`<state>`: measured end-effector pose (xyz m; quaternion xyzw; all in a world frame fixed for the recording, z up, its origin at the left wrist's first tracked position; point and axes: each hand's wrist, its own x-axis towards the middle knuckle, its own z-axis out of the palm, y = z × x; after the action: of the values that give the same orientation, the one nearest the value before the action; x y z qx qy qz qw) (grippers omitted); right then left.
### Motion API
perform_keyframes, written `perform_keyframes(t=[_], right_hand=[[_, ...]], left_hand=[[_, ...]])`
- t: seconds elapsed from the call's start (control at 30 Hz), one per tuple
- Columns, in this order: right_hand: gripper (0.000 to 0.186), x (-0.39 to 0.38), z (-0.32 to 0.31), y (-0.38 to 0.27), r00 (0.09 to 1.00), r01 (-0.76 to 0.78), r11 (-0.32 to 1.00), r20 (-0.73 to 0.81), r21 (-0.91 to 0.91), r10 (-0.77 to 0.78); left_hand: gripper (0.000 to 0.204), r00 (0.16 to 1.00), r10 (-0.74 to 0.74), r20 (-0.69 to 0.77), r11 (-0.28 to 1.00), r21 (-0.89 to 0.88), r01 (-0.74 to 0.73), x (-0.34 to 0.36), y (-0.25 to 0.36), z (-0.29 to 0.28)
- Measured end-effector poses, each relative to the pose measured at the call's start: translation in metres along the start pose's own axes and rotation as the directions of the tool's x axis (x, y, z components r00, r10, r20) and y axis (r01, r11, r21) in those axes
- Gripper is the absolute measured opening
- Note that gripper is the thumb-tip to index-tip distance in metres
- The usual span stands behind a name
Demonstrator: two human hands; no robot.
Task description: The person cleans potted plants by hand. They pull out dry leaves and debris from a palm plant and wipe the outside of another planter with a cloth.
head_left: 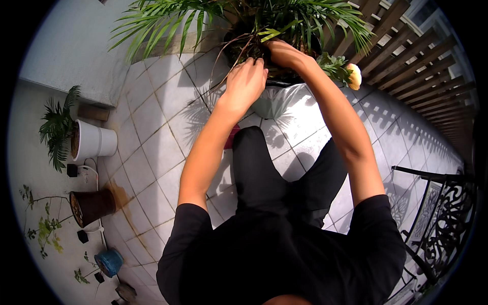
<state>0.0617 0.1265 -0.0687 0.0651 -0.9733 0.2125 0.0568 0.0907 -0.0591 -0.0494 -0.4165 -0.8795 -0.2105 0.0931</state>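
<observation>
A large potted palm (325, 15) with long green fronds stands in front of me in a pale grey pot (272, 105) with a dark rim. My left hand (247, 80) is at the near left side of the pot, fingers curled down beside thin brown stems (244, 47); what they grip is hidden. Deeper in, my right hand (285, 54) reaches among the stems at the plant's base, its fingertips out of sight. A yellow-green leaf (278, 31) lies just above it. To the right of my right forearm, a pale peach flower (354, 77) with green leaves hangs over the rim.
Light tiles (162, 152) cover the floor. Along the left wall stand a white pot (96, 140), a brown pot (94, 207) and a blue pot (109, 262). A wooden slat fence (422, 71) runs at the right, with black ornate metal furniture (442, 218) nearer me.
</observation>
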Motion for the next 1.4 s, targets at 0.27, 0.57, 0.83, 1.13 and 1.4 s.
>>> perform_keyframes(t=[0.27,0.57,0.83,1.13,1.4], right_hand=[[0.03,-0.065,-0.006,-0.001,0.88,-0.013,0.994,-0.474,-0.104,-0.038],[0.062,-0.019,0.007,0.088,0.999,-0.035,0.846,-0.006,-0.533,0.038],[0.039,0.002,-0.03,0.021,0.924,-0.12,0.953,0.321,-0.278,0.21],[0.02,-0.025,-0.038,0.02,0.891,-0.407,0.91,-0.183,0.079,0.415],[0.042,0.009,-0.016,0.044,0.88,-0.203,0.931,0.36,-0.303,0.309]], left_hand=[[0.054,0.999,0.032,0.006,0.998,0.054,-0.032,0.016,-0.002,0.05],[0.038,0.947,0.153,-0.282,0.987,-0.008,-0.162,0.037,0.01,0.039],[0.052,0.933,0.185,0.309,0.96,0.148,-0.239,0.092,-0.066,0.092],[0.032,0.994,0.095,-0.056,0.978,0.19,-0.083,0.047,-0.002,0.005],[0.062,0.985,-0.06,0.161,0.985,0.171,0.032,0.1,-0.03,0.089]])
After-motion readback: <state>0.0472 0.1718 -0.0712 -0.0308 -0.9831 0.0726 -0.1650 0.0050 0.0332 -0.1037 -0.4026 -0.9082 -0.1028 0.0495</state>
